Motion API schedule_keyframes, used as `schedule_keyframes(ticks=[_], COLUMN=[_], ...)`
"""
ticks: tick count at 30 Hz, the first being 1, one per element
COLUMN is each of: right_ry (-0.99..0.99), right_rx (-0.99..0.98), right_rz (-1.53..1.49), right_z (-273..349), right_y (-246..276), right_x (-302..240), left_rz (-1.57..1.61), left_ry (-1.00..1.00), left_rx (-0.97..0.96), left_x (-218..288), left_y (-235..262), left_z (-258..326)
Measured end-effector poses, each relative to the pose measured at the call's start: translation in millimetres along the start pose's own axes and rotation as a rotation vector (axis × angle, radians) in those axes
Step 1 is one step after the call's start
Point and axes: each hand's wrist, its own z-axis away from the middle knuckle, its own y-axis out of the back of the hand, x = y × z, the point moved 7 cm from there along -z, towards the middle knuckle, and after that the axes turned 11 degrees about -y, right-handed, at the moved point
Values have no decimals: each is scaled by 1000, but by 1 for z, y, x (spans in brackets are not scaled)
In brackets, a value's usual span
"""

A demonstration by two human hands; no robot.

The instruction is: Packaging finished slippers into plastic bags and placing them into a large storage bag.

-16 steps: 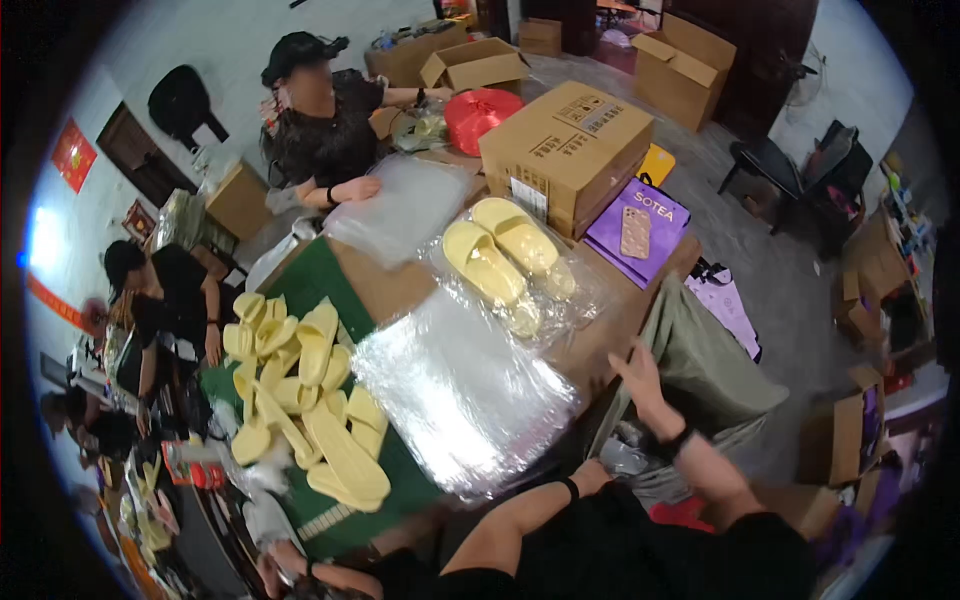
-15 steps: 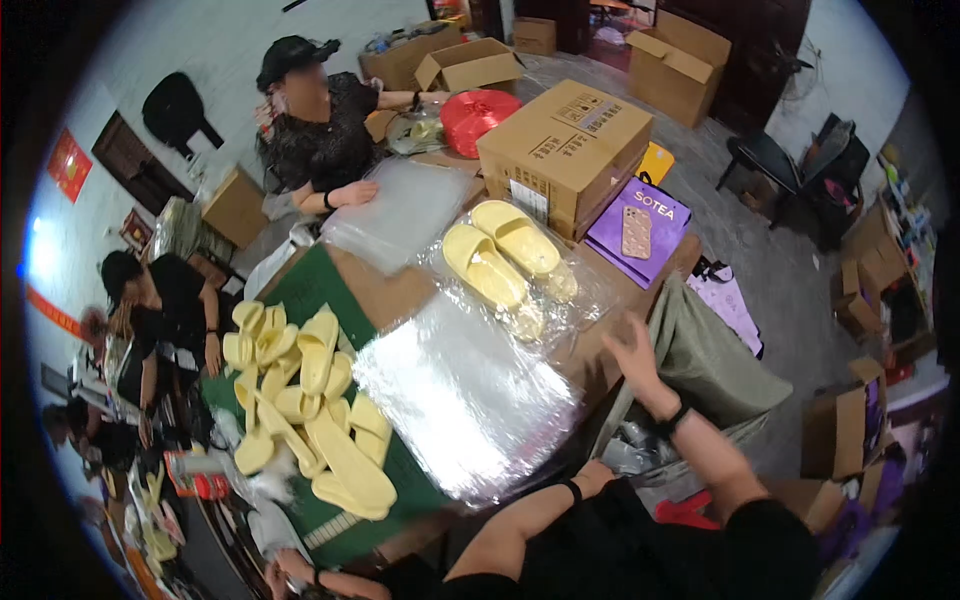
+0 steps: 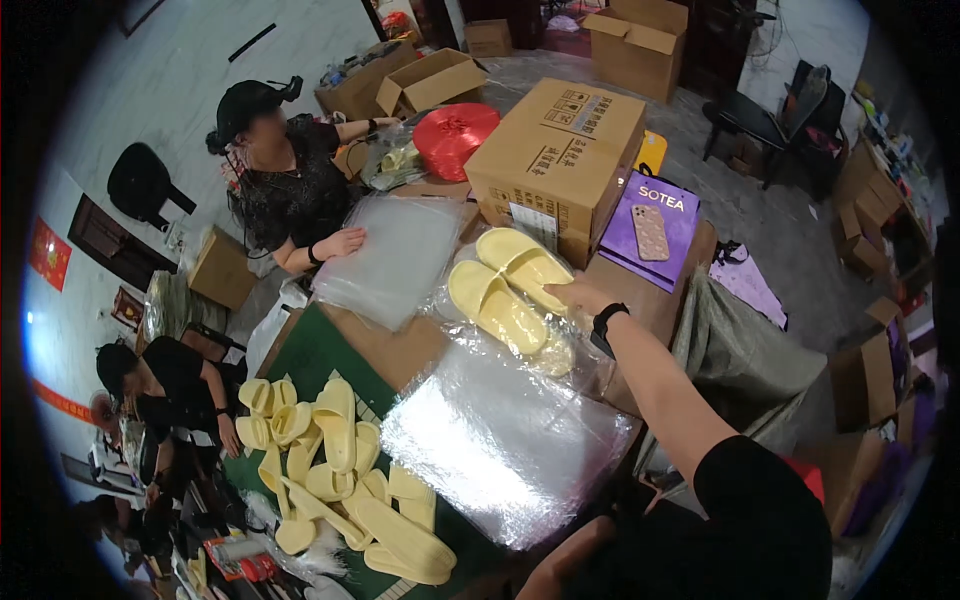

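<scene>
A pair of yellow slippers [image 3: 505, 290] lies in a clear plastic bag [image 3: 552, 358] on the table. My right hand [image 3: 580, 298] is at the right slipper, with its fingers closed on the edge and the bag. In front of it lies a stack of clear plastic bags [image 3: 505, 440], shiny with reflected light. Only a bit of my left arm [image 3: 568, 562] shows at the lower edge; its hand is out of sight. Several loose yellow slippers [image 3: 340, 425] are heaped on a green mat [image 3: 318, 345] at the left.
A cardboard box [image 3: 560, 150] stands behind the slippers, beside a purple bag [image 3: 652, 235] with a phone [image 3: 650, 232] on it. Across the table a person [image 3: 285, 180] rests a hand on clear plastic sheets [image 3: 395, 255]; a red roll [image 3: 455, 142] sits near. A grey-green sack [image 3: 735, 350] hangs at the right.
My right hand has moved forward and left from beside the table edge onto the bagged slippers. My left hand has gone out of view. The whole view has shifted slightly.
</scene>
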Motion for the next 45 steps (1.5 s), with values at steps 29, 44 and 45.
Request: schedule_keyframes(ticks=[29,44,45], right_ry=[64,662,566], right_rx=[156,-16,-75], right_rz=[261,628,469], right_z=[303,216,215], right_y=[404,174,153], right_x=[233,149,120], left_rz=[-1133,-1365,-1357], left_ry=[91,293,326], left_rx=[-701,-757,-727], left_x=[43,106,97], left_y=[-115,-143,-143], left_z=[-53,-38,-33])
